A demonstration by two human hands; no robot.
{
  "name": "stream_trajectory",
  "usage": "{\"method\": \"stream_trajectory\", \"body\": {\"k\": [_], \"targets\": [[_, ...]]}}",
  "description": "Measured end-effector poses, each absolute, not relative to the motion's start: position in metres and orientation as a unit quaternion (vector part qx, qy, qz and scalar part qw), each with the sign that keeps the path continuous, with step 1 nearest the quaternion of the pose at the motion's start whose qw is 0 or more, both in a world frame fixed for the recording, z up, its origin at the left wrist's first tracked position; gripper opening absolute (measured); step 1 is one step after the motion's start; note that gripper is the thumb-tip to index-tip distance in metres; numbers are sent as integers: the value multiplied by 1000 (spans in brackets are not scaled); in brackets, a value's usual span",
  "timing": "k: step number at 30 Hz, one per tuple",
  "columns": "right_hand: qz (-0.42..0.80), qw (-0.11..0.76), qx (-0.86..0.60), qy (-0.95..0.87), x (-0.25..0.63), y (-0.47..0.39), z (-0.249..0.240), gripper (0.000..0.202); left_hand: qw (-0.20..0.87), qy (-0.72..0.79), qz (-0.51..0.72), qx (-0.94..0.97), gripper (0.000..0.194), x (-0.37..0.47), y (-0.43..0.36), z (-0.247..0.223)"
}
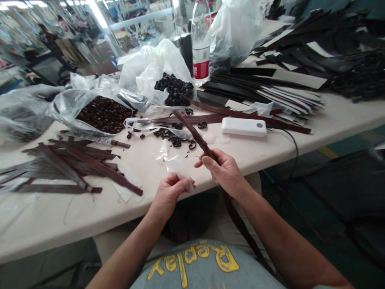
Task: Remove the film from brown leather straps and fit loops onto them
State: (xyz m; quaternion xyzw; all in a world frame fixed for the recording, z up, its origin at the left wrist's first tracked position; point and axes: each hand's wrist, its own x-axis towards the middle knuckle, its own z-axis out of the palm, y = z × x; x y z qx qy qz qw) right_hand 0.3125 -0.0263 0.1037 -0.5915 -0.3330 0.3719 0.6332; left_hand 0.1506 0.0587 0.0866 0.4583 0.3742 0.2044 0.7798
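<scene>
My right hand [225,169] is closed around a dark brown strap [191,130]. The strap's upper end points up and to the left over the table, with a narrow loop around it just above my fingers. Its long tail hangs below the table edge toward my lap. In the pinched fingers of my left hand [172,192] is a small piece of clear plastic film [177,165], and it sticks up above the thumb. The two hands are apart at the table's front edge. Loose black loops [176,141] lie on the table just beyond them.
A pile of brown straps [87,162] lies at left, near an open bag of brown loops [102,114]. Behind stand a bag of black loops [174,89] and a bottle [201,52]. A white device [243,127] with a cable lies right; black straps [240,86] are stacked beyond.
</scene>
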Motion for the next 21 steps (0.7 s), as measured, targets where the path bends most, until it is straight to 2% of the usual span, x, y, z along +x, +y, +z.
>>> {"method": "stream_trajectory", "body": {"k": [3, 6, 10, 15, 21], "targets": [[385, 619, -600, -330, 313, -45, 95, 50, 812, 373, 249, 373, 35, 156, 62, 89], [372, 604, -620, -335, 308, -68, 87, 46, 820, 376, 276, 330, 39, 161, 64, 89], [258, 580, -665, -394, 298, -98, 81, 31, 822, 394, 291, 291, 43, 164, 68, 84], [48, 490, -679, -545, 287, -122, 75, 12, 836, 400, 302, 222, 26, 168, 76, 81], [-4, 461, -675, -576, 279, -129, 66, 10, 844, 410, 295, 177, 23, 172, 81, 92]]}}
